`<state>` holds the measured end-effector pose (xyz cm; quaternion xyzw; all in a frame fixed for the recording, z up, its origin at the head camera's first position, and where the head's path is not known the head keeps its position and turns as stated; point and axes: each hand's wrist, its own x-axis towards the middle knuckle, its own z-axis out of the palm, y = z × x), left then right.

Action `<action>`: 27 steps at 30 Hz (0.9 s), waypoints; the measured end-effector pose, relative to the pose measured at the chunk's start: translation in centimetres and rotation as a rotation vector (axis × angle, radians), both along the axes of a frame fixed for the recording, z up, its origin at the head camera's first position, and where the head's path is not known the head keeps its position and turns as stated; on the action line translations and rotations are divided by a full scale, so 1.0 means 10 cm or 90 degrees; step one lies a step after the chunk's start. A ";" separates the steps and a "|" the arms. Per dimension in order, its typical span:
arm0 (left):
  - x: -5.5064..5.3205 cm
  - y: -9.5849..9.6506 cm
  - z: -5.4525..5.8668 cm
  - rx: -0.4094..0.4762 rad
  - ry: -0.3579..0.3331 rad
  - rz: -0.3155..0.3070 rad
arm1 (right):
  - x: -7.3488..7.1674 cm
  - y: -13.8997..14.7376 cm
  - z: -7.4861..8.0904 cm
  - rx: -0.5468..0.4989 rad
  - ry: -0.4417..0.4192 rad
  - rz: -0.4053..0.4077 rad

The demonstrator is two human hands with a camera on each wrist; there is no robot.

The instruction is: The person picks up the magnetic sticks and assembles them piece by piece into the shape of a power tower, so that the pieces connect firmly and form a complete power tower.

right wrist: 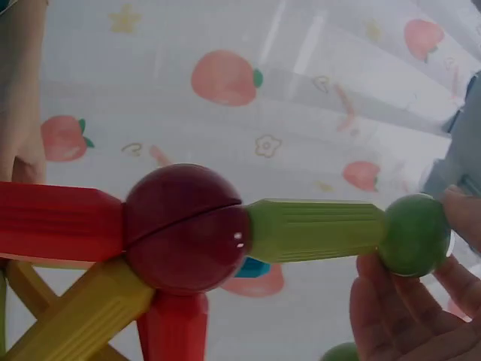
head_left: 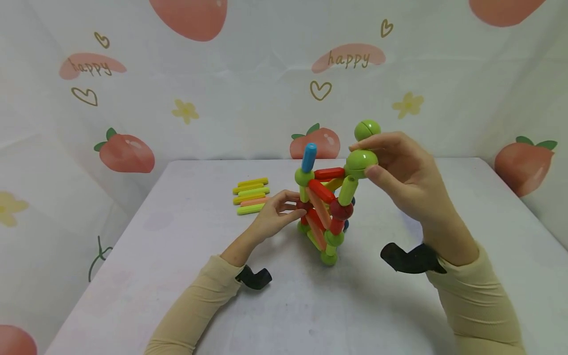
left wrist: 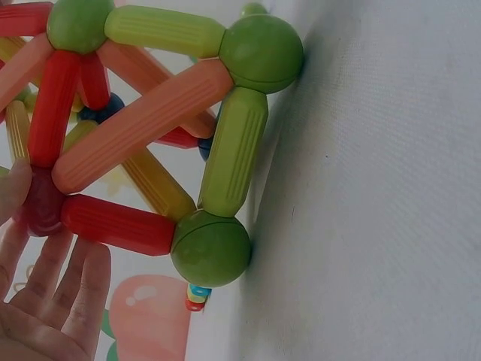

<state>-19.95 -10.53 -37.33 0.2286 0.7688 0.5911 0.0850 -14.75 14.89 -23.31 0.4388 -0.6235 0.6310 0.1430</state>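
A construction of toy rods and balls (head_left: 321,192) stands on the table between the hands, in red, green, orange, yellow and blue. My left hand (head_left: 277,215) pinches a dark red ball (left wrist: 45,203) on its left side, thumb opposite the fingers. At the top right corner, my right hand (head_left: 406,180) grips a green ball (head_left: 361,163) between thumb and fingers. A green rod (right wrist: 316,229) joins that ball to another dark red ball (right wrist: 188,229). Above the right fingers shows a second green ball (head_left: 367,129); what it is attached to is hidden. A blue rod (head_left: 309,157) points upward from the back left corner.
Several loose yellow, green and orange rods (head_left: 251,191) lie in a row on the table (head_left: 199,276), behind and left of the left hand. A white cloth (head_left: 248,74) printed with peaches hangs behind the table.
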 end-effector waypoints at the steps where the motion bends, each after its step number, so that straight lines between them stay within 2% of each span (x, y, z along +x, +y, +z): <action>1: 0.00 0.00 0.00 0.001 -0.001 0.001 | 0.00 -0.01 -0.01 0.006 -0.004 0.007; 4: 0.00 -0.01 0.01 0.004 0.006 -0.002 | 0.00 0.00 -0.02 0.036 -0.006 0.019; 7: 0.00 -0.01 0.02 0.006 0.010 -0.004 | 0.00 0.09 -0.03 0.051 0.007 -0.003; 10: -0.01 -0.01 0.02 0.007 0.006 -0.005 | -0.02 0.27 -0.05 0.049 0.014 -0.052; 12: -0.01 -0.01 0.02 0.006 0.007 -0.005 | -0.06 0.44 -0.10 0.039 -0.015 -0.082; 14: -0.01 -0.01 0.02 0.008 0.008 -0.006 | -0.12 0.64 -0.17 0.072 -0.051 -0.160; 15: -0.01 -0.01 0.02 0.008 0.008 -0.006 | -0.15 0.76 -0.23 0.098 -0.077 -0.205; 17: -0.01 0.00 0.02 0.007 0.007 -0.006 | -0.21 1.01 -0.34 0.197 -0.143 -0.316; 19: -0.01 0.00 0.02 0.006 0.004 -0.004 | -0.29 1.27 -0.48 0.345 -0.219 -0.414; 20: -0.01 0.00 0.02 0.004 0.000 -0.002 | -0.33 1.39 -0.55 0.411 -0.256 -0.436; 22: 0.00 0.00 0.02 0.001 -0.002 0.001 | -0.40 1.61 -0.70 0.525 -0.331 -0.446; 24: 0.01 0.01 0.01 0.001 -0.004 0.003 | -0.44 1.77 -0.85 0.609 -0.393 -0.423; 27: 0.02 0.01 0.01 -0.002 -0.004 0.003 | -0.48 1.93 -1.05 0.670 -0.453 -0.382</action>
